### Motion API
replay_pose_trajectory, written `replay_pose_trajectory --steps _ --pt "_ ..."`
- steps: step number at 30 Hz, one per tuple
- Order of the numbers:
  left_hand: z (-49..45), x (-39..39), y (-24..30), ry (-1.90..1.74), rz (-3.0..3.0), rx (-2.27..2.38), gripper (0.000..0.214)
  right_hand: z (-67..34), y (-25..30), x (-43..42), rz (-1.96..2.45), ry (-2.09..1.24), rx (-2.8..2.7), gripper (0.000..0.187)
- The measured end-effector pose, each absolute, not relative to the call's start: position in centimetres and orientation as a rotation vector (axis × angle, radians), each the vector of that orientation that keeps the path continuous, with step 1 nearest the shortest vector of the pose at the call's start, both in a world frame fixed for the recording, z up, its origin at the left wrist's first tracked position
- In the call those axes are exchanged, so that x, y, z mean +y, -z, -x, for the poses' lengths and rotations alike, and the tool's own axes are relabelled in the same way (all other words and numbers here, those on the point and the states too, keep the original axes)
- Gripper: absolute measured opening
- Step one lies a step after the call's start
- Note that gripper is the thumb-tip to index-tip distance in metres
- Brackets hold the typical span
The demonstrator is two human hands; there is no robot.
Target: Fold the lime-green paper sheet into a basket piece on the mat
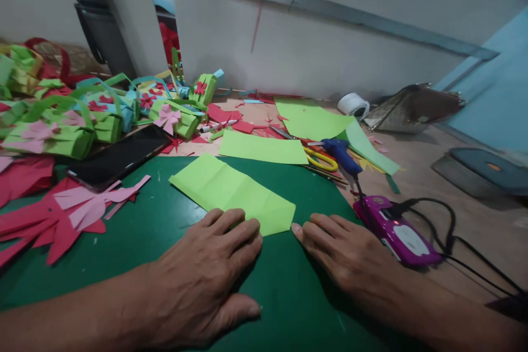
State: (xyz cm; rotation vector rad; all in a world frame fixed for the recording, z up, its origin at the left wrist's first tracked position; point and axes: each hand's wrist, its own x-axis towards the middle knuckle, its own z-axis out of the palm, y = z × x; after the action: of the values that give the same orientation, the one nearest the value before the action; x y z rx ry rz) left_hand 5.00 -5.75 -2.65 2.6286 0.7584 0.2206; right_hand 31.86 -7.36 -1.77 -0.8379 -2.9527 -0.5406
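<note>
A folded light green paper sheet [231,192] lies on the dark green cutting mat [165,242]. My left hand [206,275] lies flat, fingers spread, with its fingertips pressing on the sheet's near edge. My right hand [342,253] also rests flat on the mat, fingers out, its fingertip touching the sheet's near right corner. Neither hand holds anything.
Green paper baskets with pink and red bows [61,132] pile up at the left. A black phone [119,159], pink and red cut-outs [61,214], more green sheets [264,148], yellow scissors [322,159], a blue glue gun [340,154], and a purple device with cables [396,231] surround the mat.
</note>
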Motion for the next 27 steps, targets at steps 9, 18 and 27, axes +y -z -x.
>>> replay_pose_trajectory --steps 9,18,27 --pt "-5.0 -6.0 2.8 -0.262 -2.705 0.750 0.051 -27.0 -0.6 -4.2 1.737 -0.948 -2.325 0.022" --pt "-5.0 -6.1 3.1 -0.299 -2.757 0.711 0.040 -24.9 -0.4 -0.9 2.063 -1.309 -2.238 0.026" --pt "-4.9 -6.1 3.0 -0.306 -2.748 0.722 0.037 -26.5 -1.2 -0.7 2.190 -1.208 -2.253 0.026"
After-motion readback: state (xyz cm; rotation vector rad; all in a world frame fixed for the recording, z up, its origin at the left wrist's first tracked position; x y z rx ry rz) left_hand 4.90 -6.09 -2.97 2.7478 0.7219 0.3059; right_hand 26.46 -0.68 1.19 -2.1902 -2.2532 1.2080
